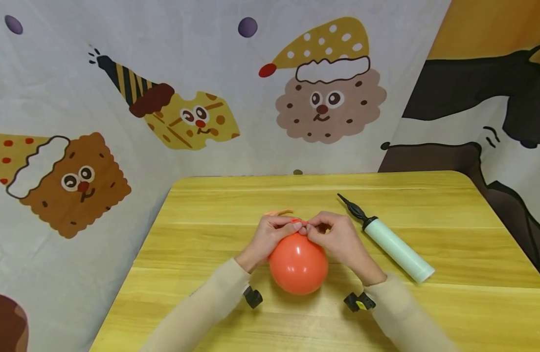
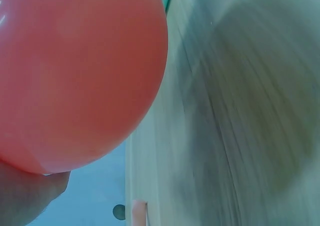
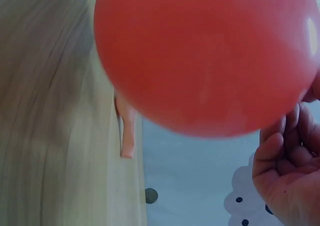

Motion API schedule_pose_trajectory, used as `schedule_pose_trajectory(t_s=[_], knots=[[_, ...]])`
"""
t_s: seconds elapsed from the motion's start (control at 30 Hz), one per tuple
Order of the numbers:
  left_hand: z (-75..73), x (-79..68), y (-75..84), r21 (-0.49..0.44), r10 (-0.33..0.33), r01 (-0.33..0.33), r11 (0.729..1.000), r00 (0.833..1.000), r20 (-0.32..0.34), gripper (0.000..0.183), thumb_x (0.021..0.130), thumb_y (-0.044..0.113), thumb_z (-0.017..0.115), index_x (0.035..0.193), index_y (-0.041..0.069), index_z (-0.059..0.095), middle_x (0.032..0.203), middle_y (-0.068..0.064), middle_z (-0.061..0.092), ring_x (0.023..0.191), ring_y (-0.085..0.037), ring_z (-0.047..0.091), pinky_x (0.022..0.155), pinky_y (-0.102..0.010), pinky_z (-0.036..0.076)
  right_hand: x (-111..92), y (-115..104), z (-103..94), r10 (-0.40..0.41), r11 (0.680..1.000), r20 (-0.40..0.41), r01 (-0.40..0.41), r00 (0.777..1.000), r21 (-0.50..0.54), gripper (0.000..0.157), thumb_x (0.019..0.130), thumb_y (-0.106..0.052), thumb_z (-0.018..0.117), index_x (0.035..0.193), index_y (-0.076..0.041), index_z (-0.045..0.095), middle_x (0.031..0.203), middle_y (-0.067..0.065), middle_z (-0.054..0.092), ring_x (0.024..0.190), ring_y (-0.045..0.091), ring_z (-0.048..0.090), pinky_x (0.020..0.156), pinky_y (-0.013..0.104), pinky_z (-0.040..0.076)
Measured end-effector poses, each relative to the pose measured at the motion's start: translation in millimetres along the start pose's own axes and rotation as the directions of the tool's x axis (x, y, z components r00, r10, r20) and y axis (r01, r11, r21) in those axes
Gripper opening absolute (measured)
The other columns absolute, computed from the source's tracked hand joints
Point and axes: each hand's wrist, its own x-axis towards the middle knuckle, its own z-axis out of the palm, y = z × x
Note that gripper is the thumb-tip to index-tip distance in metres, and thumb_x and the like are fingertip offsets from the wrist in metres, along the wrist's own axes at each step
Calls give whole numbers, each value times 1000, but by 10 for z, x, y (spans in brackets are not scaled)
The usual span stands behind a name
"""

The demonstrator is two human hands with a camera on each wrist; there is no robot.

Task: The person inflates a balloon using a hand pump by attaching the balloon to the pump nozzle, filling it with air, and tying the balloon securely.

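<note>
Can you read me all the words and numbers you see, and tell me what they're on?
None that can be read.
The red balloon, pump and cartoon backdrop show no words.
The yellow patch near the right hand is too small to tell.

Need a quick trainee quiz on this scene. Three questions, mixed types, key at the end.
1. Fill in: in the head view, the pump lies to the ____ of the balloon.
2. Multiple choice: what do the left hand and right hand both pinch?
A) a string
B) the balloon's neck
C) the pump's nozzle
3. True or false: the balloon is flat.

Key:
1. right
2. B
3. False; it is inflated.
</note>
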Motion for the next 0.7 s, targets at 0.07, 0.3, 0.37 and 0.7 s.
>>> schedule_pose_trajectory(t_s=[0.07,0.3,0.37,0.7], knots=[[17,4,-5,6,7,-7,1000,1000,-6,18,97,11,71,102,-4,79,102,-10,78,135,-21,47,118,-51,28,-3,-7,12,41,999,-17,-40,999,28,3,87,-8,75,87,-9,77,80,-1,68,76,20,59,63,28,53],[51,2,-3,-38,-2,1,999,1000,-12,18,97,12,71,102,-4,79,96,-5,79,136,-22,46,118,-49,27,-18,-17,42,123,985,-52,-116,991,128,10,86,-5,74,84,-14,71,85,4,66,80,25,57,66,31,53],[60,0,7,-54,-15,14,998,1000,-21,17,97,13,72,100,-2,80,98,-5,79,136,-21,45,119,-49,26,-22,-6,60,125,980,-67,-112,990,166,8,86,-4,73,84,-12,71,85,5,66,79,25,57,66,31,54],[98,7,60,-268,-62,65,961,998,20,19,100,11,68,95,20,84,90,2,78,109,-19,67,100,-39,54,-18,4,148,218,712,57,-199,974,674,15,95,1,57,89,-7,68,87,1,66,84,14,60,77,26,57]])
